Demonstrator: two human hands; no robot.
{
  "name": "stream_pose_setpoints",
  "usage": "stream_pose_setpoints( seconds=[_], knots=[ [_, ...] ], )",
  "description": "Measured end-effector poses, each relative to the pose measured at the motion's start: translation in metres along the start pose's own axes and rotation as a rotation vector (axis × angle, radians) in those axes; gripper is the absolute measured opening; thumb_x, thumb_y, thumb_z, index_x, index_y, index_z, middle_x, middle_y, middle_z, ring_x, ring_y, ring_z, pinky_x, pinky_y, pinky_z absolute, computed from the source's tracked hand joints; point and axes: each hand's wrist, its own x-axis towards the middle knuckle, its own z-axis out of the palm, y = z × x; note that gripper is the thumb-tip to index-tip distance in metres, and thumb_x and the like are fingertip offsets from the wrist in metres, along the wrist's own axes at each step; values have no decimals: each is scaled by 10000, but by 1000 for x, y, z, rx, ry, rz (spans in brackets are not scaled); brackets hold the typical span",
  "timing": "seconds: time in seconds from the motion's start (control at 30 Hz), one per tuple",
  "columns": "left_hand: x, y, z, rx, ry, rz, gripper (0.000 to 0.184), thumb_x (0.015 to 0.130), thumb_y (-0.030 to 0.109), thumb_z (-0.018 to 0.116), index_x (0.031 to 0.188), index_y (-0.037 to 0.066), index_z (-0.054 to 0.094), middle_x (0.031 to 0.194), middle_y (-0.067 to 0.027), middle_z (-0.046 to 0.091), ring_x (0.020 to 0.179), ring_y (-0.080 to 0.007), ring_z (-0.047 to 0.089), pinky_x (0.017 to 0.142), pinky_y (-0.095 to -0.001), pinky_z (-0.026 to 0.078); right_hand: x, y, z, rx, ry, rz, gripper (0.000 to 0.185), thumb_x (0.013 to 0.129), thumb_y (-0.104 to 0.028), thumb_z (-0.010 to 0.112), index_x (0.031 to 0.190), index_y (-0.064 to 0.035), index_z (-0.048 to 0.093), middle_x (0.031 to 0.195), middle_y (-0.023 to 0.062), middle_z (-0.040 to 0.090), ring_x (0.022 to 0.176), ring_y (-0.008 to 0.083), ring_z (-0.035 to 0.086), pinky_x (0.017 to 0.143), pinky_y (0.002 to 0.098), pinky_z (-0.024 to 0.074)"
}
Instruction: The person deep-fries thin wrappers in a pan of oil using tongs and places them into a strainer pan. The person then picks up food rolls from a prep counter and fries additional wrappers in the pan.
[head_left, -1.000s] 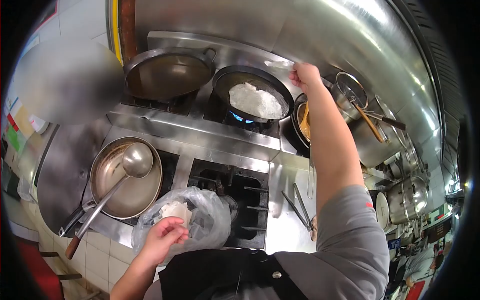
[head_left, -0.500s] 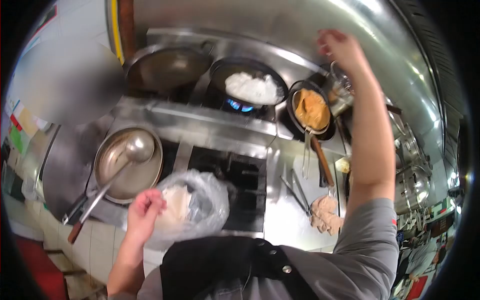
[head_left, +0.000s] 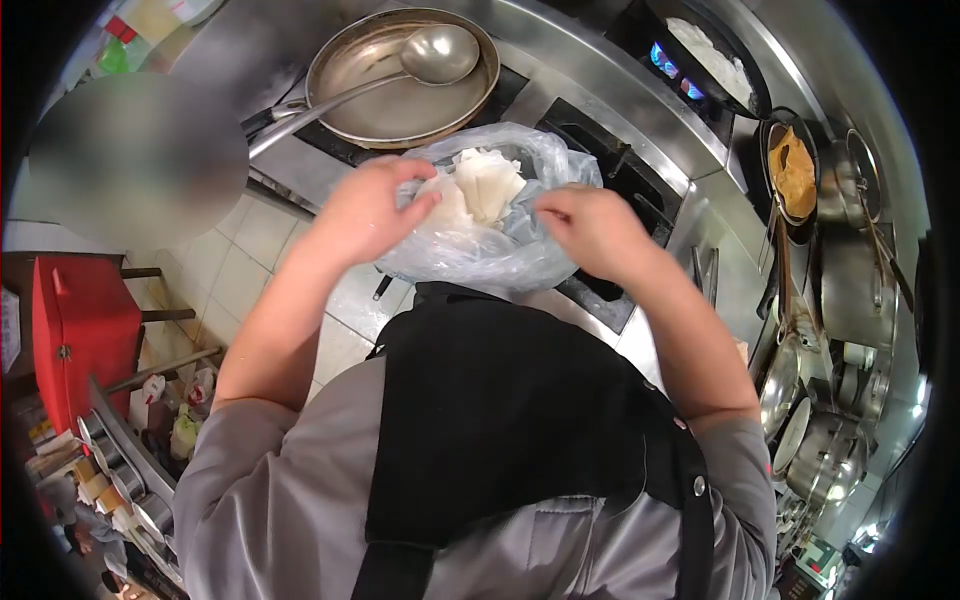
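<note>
Pale, thin sheets (head_left: 490,184) sit in a clear plastic bag (head_left: 475,256) gaping apparently for access, left hand (head_left: 372,208) spread, right hand (head_left: 600,230) curled, hold unclear.

Head camera: on the head, facing steeply down
Closest: black apron (head_left: 510,410)
Beyond: plastic bag (head_left: 480,262), frying pan (head_left: 400,112)

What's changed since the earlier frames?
Right hand came from beside the black round wok to the right side of the clear plastic bag; the thin white piece it held no longer shows there. Left hand stays at the bag's left. Unchanged: silver ladle in round metal pan, blue flame lit.
</note>
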Motion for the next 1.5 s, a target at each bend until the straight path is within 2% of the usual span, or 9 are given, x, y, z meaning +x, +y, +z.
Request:
stream_pose_setpoints(
  seconds=[0.07,0.17,0.37,0.67,0.87,1.33,1.43,1.47,1.5],
  knots=[
    [-10,-4,17,261,-13,-25,462,807,253,743,1205,50,627,1146,-160,671,1112,-345,612,959,-422,474,14,3,42,36,76,-8,156,882,-158,610,957,-60,705,935,163,690,859,375,656,782,444,528],
    [-24,0,21,220,-102,-65,497,761,269,769,1198,75,634,1231,-153,633,1171,-352,568,998,-442,439,33,3,68,-19,67,60,187,869,-220,636,960,-75,712,920,163,700,868,366,664,804,435,529],
    [-55,-4,28,172,-124,18,371,737,250,795,1050,89,681,1123,-99,633,1144,-314,552,1001,-450,413,63,-11,64,76,-299,340,366,801,-397,719,965,-70,713,924,163,715,876,341,682,822,409,532],
    [-79,-17,37,146,-135,141,213,780,233,766,938,110,692,1079,-52,630,1151,-268,554,1072,-543,351,53,-13,89,129,-85,211,367,827,-381,708,985,-50,693,976,177,700,859,320,687,780,391,534],
    [-77,-10,31,125,-160,95,221,839,313,726,921,109,704,1074,-57,647,1117,-267,583,1099,-579,319,66,-10,44,800,-146,543,238,919,-223,633,1047,-23,629,937,57,670,839,164,656,715,323,522],
    [-61,-7,34,131,-172,11,202,885,298,663,897,102,707,1022,-61,675,1055,-271,618,1099,-603,315,48,-16,0,1613,20,384,217,914,-186,580,1031,-4,581,1054,139,646,946,254,656,754,438,554],
    [-62,-6,31,133,-193,11,184,882,285,665,887,104,701,1016,-56,676,1058,-267,616,1099,-602,316,46,18,26,1133,-104,527,217,906,-182,574,1036,-8,590,1034,127,651,926,252,661,794,416,549],
    [-62,-6,30,128,-191,8,182,882,283,665,886,104,701,1010,-53,677,1055,-266,617,1101,-607,310,46,34,34,387,-215,487,234,889,-181,604,1046,-8,612,1031,142,666,906,270,677,815,380,540],
    [-63,-6,30,123,-189,7,180,881,281,666,885,104,701,1003,-51,677,1051,-266,618,1103,-612,303,36,39,46,74,-21,256,258,876,-196,631,1059,-13,626,1045,154,667,916,285,676,820,381,536]
  ],
)
